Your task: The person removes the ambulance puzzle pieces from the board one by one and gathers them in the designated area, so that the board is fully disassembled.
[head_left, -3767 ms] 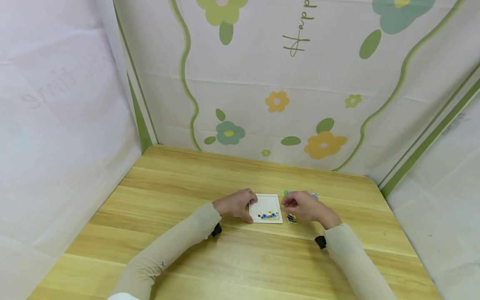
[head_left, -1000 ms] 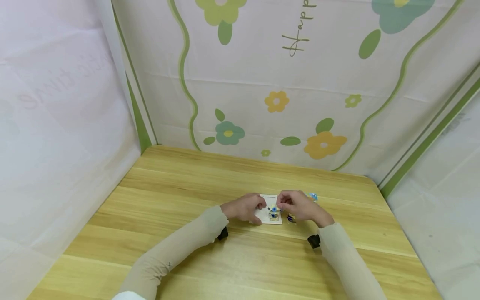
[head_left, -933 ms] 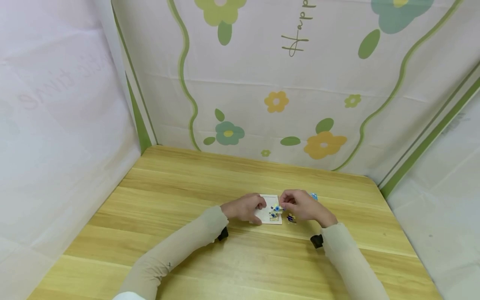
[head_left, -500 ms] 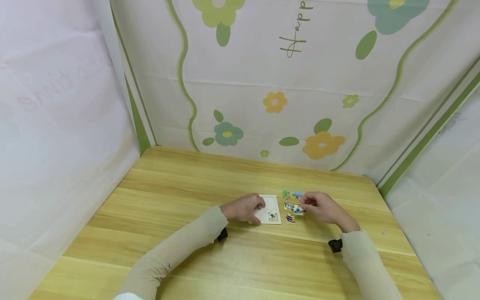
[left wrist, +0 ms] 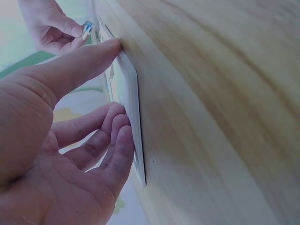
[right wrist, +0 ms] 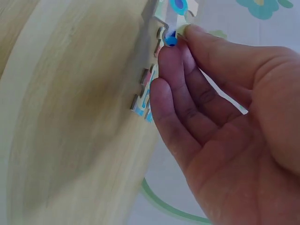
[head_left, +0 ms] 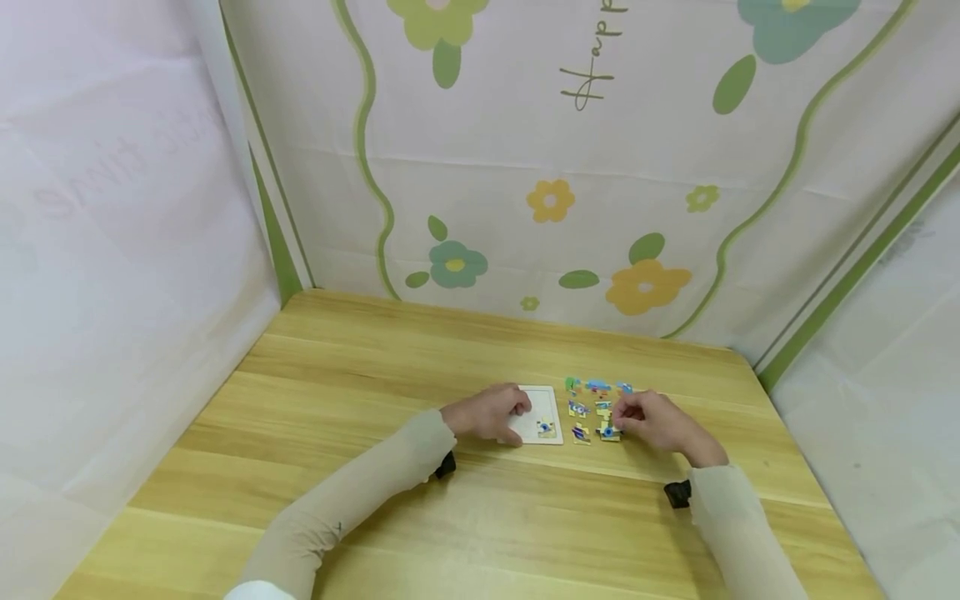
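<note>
My right hand (head_left: 660, 423) pinches a jigsaw piece (head_left: 607, 432) with a blue round shape between thumb and fingertips, just over the table. In the right wrist view that jigsaw piece (right wrist: 171, 23) is partly cut off by the frame edge. My left hand (head_left: 487, 414) rests on the left side of a white puzzle tray (head_left: 557, 408), its thumb and bent fingertips touching the rim apart from each other. One piece (head_left: 545, 428) lies in the tray's lower right corner. Loose jigsaw pieces (head_left: 577, 408) lie on the table between tray and right hand.
The wooden table (head_left: 450, 517) stretches in front of both arms. A white cloth wall (head_left: 480, 167) with printed flowers rises behind it, and further cloth stands at the left and right. More loose pieces (head_left: 597, 385) lie toward the back, right of the tray.
My right hand has carried the pinched piece from over the tray rightward to the loose pieces, and slightly lower since half a second ago. The left hand has stayed on the tray.
</note>
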A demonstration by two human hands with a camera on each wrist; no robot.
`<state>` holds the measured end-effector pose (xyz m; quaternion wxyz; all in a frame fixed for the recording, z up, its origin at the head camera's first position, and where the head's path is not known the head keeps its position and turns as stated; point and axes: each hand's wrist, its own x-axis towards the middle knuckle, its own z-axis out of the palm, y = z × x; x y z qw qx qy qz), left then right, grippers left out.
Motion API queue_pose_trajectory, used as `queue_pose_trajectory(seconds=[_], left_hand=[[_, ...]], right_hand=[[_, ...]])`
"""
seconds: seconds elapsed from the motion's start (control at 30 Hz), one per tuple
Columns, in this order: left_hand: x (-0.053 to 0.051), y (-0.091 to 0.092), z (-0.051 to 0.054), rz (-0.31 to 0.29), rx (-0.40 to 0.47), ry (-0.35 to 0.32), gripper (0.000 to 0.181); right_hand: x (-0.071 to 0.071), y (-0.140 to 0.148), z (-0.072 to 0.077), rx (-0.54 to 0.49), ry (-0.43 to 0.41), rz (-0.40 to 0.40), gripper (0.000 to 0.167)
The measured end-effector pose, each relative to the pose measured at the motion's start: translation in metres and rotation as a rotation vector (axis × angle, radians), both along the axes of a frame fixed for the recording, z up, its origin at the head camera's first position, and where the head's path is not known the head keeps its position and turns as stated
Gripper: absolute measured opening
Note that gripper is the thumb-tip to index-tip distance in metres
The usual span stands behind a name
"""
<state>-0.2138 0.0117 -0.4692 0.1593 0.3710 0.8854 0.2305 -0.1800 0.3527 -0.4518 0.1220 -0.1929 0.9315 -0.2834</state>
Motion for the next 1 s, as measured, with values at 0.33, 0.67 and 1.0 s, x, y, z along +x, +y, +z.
queue_pose_trajectory(seconds=[0.33, 0.67, 1.0], left_hand=[[0.003, -0.001, 0.001, 0.012, 0.005, -0.010, 0.050], [0.001, 0.001, 0.003, -0.006, -0.001, 0.006, 0.050], [0.001, 0.001, 0.002, -0.010, -0.007, 0.015, 0.047]], right_hand=[[-0.002, -0.003, -0.009, 0.042, 0.016, -0.020, 0.012], [-0.003, 0.000, -0.012, 0.055, 0.042, -0.027, 0.011], [-0.001, -0.024, 0.007, 0.066, 0.064, -0.003, 0.007]])
